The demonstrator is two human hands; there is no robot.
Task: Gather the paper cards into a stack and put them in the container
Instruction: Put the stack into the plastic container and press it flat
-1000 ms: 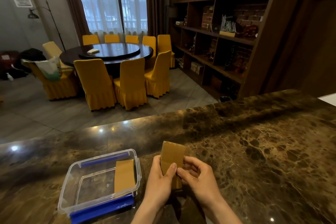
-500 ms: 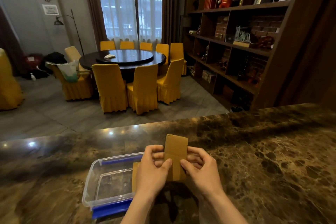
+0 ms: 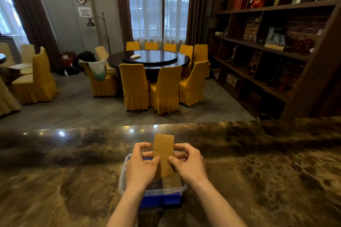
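A stack of brown paper cards (image 3: 163, 151) stands upright between both hands, directly above the clear plastic container (image 3: 124, 186) with blue clips. My left hand (image 3: 141, 166) grips the stack's left edge, thumb in front. My right hand (image 3: 188, 164) grips its right edge the same way. Another brown card (image 3: 171, 181) lies flat inside the container, under the stack's lower end. Most of the container is hidden by my hands.
The container sits on a dark brown marble counter (image 3: 258, 171) whose far edge runs across the view. Beyond it are a round dining table (image 3: 148, 59) with yellow chairs and a tall wooden bookshelf (image 3: 276, 42) on the right.
Both hands have carried the card stack leftwards from the bare counter to a spot over the container. The view has swung left with them, so the container now lies under my hands.
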